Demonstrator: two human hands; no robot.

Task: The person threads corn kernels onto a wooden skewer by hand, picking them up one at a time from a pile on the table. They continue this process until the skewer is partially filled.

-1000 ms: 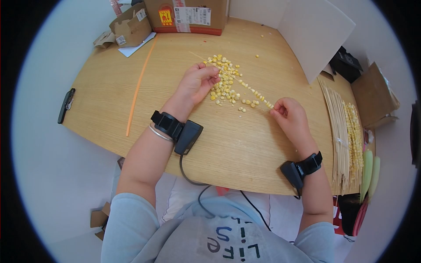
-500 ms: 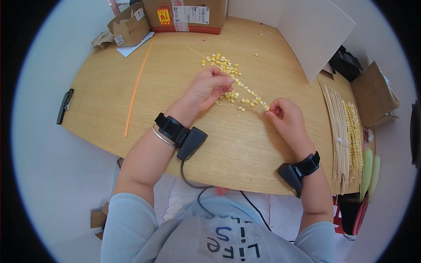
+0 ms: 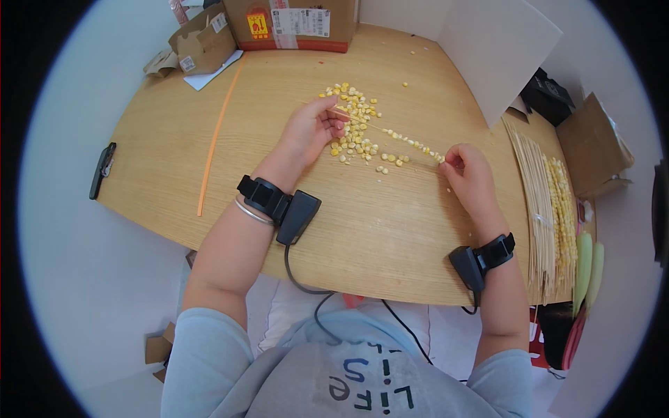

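A thin bamboo skewer (image 3: 390, 133) lies slanted above the wooden table (image 3: 362, 223), with several yellow corn kernels threaded along its right half. My right hand (image 3: 468, 174) pinches the skewer's right end. My left hand (image 3: 311, 129) holds its pointed left part, fingertips pinched at a kernel next to the loose kernel pile (image 3: 355, 129). Both wrists carry black strapped devices.
A bundle of bare skewers (image 3: 531, 202) and finished corn skewers (image 3: 563, 216) lies at the right edge, with corn cobs (image 3: 587, 268) beyond. Cardboard boxes (image 3: 293, 24) and a white board (image 3: 498, 49) stand at the back. An orange strip (image 3: 217, 136) and a black clip (image 3: 102, 167) lie left.
My right hand has drawn the skewer to the right and slightly up. My left hand has slid back left along the skewer to the kernel pile.
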